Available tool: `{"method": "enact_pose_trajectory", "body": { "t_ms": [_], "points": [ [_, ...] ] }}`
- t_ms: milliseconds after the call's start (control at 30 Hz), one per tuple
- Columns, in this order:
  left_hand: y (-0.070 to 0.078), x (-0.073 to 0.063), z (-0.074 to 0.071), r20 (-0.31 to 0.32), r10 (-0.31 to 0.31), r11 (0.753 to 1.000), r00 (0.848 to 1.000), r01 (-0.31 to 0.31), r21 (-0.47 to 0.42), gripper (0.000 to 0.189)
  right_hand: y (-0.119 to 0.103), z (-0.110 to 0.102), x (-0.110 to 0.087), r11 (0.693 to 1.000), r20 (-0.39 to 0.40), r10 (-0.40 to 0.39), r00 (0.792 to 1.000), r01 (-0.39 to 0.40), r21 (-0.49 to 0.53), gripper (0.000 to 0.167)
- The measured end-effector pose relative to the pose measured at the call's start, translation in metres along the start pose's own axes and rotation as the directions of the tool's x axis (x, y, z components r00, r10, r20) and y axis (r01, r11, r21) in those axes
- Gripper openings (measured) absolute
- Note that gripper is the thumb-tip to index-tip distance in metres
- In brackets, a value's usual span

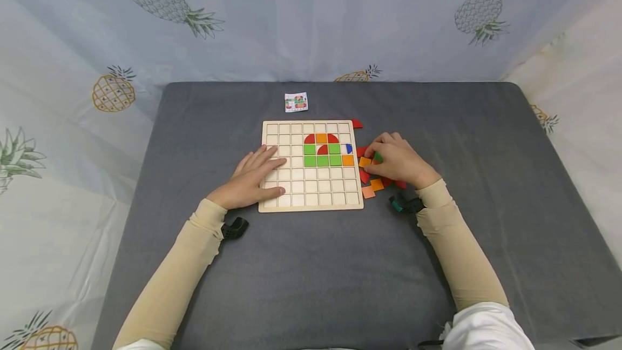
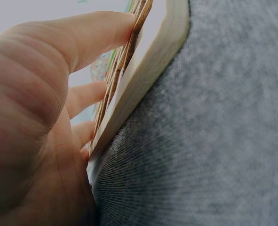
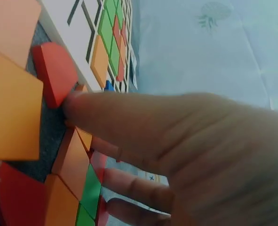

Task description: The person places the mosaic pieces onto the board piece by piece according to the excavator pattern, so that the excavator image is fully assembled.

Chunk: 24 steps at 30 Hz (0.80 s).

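In the head view, a light wooden grid board [image 1: 311, 201] lies flat on the table. Green square tiles [image 1: 323, 161], red quarter-round tiles [image 1: 310, 139], orange squares [image 1: 347, 161] and a blue piece [image 1: 349, 148] sit in its cells. Across the board's left edge my left hand [image 1: 252, 180] rests with fingers spread; its thumb lies on the rim in the left wrist view. At the right edge my right hand [image 1: 400, 158] reaches into loose tiles, thumb and forefinger around an orange tile [image 1: 365, 162]. I cannot tell whether they pinch it.
A small printed card [image 1: 296, 102] with a coloured grid pattern lies behind the board. Loose red, orange and green tiles, among them a salmon one [image 1: 368, 192], are scattered along the board's right side. A pineapple-print cloth [image 1: 311, 26] hangs behind the grey table [image 1: 316, 274].
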<state>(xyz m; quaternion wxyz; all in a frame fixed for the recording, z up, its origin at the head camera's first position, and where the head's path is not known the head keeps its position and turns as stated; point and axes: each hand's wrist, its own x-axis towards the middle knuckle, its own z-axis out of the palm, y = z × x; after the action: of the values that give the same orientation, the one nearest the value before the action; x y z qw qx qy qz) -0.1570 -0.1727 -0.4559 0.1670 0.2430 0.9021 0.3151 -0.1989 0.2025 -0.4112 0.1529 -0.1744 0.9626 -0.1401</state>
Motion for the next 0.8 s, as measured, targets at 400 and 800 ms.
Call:
{"method": "enact_pose_trajectory", "body": {
  "t_ms": [400,800],
  "points": [
    [-0.001,0.0,0.001,0.004,0.003,1.0,1.0,-0.003,0.007,0.075,-0.006,-0.003,-0.001,0.999,-0.11,-0.051,0.993,0.052,0.004,0.031],
    [0.0,0.0,0.0,0.005,0.006,1.0,1.0,-0.006,-0.009,0.074,-0.035,0.01,-0.001,0.977,-0.135,-0.209,0.969,0.213,0.016,0.033]
  ]
}}
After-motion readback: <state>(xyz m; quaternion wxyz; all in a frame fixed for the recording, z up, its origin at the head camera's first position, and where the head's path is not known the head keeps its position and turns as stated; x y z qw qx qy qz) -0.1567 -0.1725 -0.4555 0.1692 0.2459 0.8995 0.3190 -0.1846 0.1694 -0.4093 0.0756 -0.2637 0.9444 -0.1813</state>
